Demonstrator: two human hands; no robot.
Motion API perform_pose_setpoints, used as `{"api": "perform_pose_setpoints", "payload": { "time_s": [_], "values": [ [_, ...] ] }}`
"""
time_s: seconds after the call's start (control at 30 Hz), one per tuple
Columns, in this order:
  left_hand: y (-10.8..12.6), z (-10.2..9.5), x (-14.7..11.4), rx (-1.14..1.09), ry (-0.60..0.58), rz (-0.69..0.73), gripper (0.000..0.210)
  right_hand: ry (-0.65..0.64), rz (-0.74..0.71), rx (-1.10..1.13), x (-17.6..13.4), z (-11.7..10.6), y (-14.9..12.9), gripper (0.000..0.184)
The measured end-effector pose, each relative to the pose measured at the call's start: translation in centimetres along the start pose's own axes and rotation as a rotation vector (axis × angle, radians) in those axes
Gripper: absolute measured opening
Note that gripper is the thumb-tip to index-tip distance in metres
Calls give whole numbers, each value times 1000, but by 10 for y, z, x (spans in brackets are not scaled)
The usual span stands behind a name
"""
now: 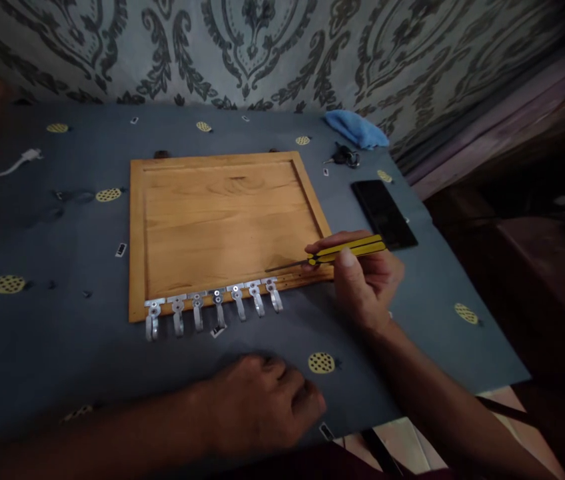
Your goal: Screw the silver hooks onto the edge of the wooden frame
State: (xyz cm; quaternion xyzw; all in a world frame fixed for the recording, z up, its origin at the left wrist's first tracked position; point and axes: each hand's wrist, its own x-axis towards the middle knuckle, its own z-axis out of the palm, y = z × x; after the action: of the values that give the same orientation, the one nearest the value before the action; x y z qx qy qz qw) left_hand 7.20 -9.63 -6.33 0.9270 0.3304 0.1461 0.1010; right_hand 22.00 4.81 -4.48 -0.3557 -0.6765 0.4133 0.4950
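- The right hand [365, 283] grips a yellow-and-black screwdriver [335, 252] between thumb and fingers, its handle pointing away to the right and its thin shaft [285, 265] angled down and to the left.
- The tip of the shaft sits over the near right corner of a wooden board [222, 220], just past the last hook; whether it touches the wood is hard to tell in the dim light.
- The board lies flat on the table [37, 320], ahead of both hands, with a raised frame round a sunken panel.
- A row of seven metal hooks [215, 307] is fixed along the board's near edge, to the left of the right hand and directly beyond the left hand, their curved ends hanging over the blue cloth.
- The left hand [262, 403] rests on the table near the body, fingers curled loosely under into a soft fist, holding nothing that can be seen, well apart from the board.
- A yellow dotted patch [321, 363] on the cloth lies between the two hands.
- Beyond the right hand, a black phone [383, 213] lies flat just past the screwdriver's handle.
- Farther off in the same direction sit a bunch of keys [343, 157] and a crumpled blue rag [356, 129], close to the patterned wall [262, 47].
- A white cable [2, 170] trails across the far left of the table, well away from both hands.
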Motion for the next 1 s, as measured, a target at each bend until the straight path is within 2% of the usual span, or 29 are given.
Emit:
{"api": "perform_pose_setpoints", "payload": {
  "time_s": [0.13, 0.27, 0.3, 0.37, 0.47, 0.57, 0.77, 1.0],
  "values": [
    [0, -9, -1, 4, 117, 0, 13, -17, 33, 13, -1, 1, -2, 24],
    [-2, -35, -2, 66, 219, -23, 20, -42, 21, 20, 0, 0, -3, 25],
    [-5, -43, -2, 108, 205, -100, 21, -53, 24, 34, 0, 0, -3, 24],
    [-13, -58, 1, 205, 419, -174, 15, -75, 23, 63, 0, 0, -4, 22],
    [-30, -73, 9, 176, 313, -425, 30, -87, -30, 21, 0, -2, -6, 22],
    [-43, -75, 16, 74, 231, -549, 49, -102, -81, -53, 0, -3, -8, 23],
    [-45, -62, 23, 38, 147, -653, 59, -120, -75, -52, 1, -4, -7, 26],
    [-48, -57, 23, 27, 160, -673, 62, -135, -121, -50, 3, -4, -4, 22]
  ]
}}
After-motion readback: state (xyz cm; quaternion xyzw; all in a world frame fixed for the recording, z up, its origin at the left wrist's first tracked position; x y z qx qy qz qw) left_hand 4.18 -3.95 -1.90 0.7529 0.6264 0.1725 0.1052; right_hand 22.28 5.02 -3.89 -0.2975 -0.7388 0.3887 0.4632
